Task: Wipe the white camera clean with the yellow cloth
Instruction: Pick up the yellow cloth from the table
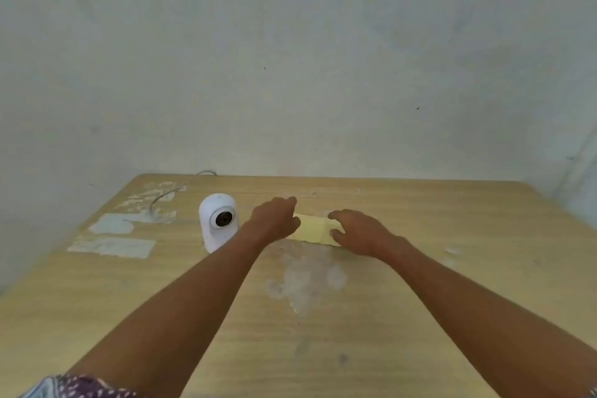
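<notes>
The white camera (217,222) stands upright on the wooden table (420,268), left of centre, its dark lens facing me. A pale yellow cloth (316,229) lies flat on the table to the camera's right. My left hand (274,220) rests on the cloth's left edge with its fingers curled. My right hand (358,231) lies on the cloth's right edge, fingers bent over it. Both hands hide the ends of the cloth, and whether they grip it is unclear.
A thin grey cable (168,194) runs from behind the camera to the table's far edge. Patches of torn white sticker residue (113,245) mark the table's left side. A grey wall (290,58) rises right behind the table.
</notes>
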The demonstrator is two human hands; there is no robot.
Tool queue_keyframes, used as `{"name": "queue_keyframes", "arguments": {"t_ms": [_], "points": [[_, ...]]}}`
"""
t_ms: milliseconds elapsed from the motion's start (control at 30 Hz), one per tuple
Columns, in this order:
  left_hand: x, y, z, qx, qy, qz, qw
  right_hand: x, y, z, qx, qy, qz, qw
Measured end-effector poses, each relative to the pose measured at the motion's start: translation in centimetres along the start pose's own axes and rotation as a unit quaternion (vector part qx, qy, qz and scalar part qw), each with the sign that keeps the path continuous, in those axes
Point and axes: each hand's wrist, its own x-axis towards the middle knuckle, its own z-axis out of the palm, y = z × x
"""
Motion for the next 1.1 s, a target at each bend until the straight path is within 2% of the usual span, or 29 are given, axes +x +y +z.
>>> {"name": "queue_keyframes", "arguments": {"t_ms": [200,333,500,633,700,767,867,933,967,1000,1100], "points": [[1.6,-0.1,2.5,-0.024,0.004,-0.052,0.998,-0.9,0.4,5.2,0.0,0.092,-0.006,0.996],[2.5,-0.4,3.5,-0.053,0.01,-0.074,0.996,-0.9,0.7,6.7,0.038,0.159,0.004,0.986],[3.4,-0.3,3.9,-0.169,0.016,-0.097,0.981,-0.5,0.9,7.2,0.025,0.198,-0.007,0.98],[3.5,0.8,2.9,-0.308,0.02,-0.104,0.945,-0.7,0.7,7.1,0.034,0.196,-0.015,0.98],[3.4,1.7,2.3,-0.358,0.013,-0.096,0.929,-0.7,0.8,6.9,0.074,0.193,-0.013,0.978],[3.3,2.9,1.9,-0.408,-0.006,-0.076,0.91,-0.6,1.1,6.5,0.17,0.205,-0.001,0.964],[2.9,4.8,1.6,-0.464,-0.06,-0.068,0.881,-0.8,1.6,5.9,0.334,0.242,0.064,0.909],[2.9,5.6,1.9,-0.494,-0.055,-0.076,0.864,-1.0,2.0,5.7,0.385,0.254,0.1,0.882],[2.8,5.7,2.1,-0.497,-0.038,-0.083,0.863,-1.1,2.1,5.7,0.394,0.259,0.112,0.875],[2.8,5.6,2.5,-0.472,-0.014,-0.088,0.877,-1.1,2.3,5.7,0.398,0.262,0.12,0.871],[2.7,4.9,3.4,-0.297,0.005,-0.087,0.951,-1.0,2.5,6.0,0.38,0.259,0.119,0.88]]}}
